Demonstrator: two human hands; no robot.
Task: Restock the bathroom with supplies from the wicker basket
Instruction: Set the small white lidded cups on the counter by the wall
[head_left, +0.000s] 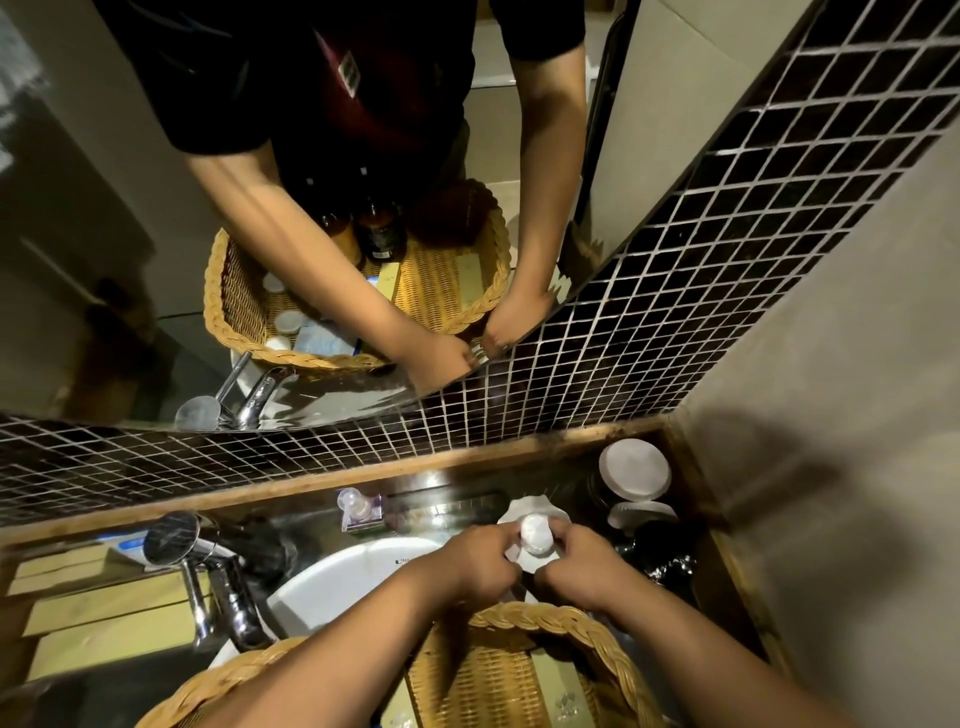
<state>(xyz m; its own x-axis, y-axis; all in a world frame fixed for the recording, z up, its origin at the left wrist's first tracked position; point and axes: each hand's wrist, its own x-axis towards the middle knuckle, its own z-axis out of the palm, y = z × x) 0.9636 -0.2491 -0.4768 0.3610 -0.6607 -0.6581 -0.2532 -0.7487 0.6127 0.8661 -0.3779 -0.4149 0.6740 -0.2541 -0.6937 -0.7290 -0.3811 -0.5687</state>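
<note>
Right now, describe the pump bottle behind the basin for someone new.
Find the white basin below the mirror. Behind its rim, by the wooden ledge, stands the pump bottle. Only it has a clear pump head and purple label; the jars to the right have flat white lids.

View: head, single | Position: above worktop (447, 496), close | Facing: forward, steeply down | Lens: wide-angle | Mirror (104, 234): repeats scene from opposite side

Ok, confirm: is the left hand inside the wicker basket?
No, the left hand and right hand both grip a small white jar beyond the wicker basket, over the sink.
</note>
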